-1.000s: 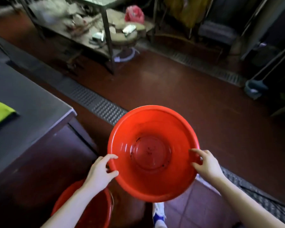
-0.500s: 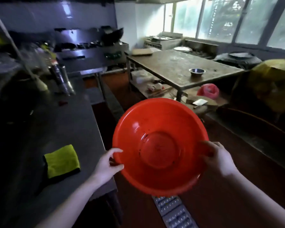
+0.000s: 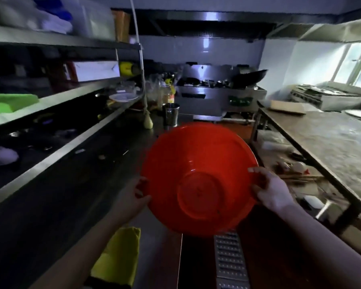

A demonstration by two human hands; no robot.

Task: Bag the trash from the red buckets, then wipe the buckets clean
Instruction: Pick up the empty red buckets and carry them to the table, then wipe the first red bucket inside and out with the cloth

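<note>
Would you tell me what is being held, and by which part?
The left hand and right hand grip the red bucket by opposite sides of its rim.

The bucket is held above the desk edge, its rim gripped at 9 o'clock by the left hand and at 3 o'clock by the right hand. A cloth is laid on the desk at 7 o'clock; a cup is stood behind at 12 o'clock.
</note>
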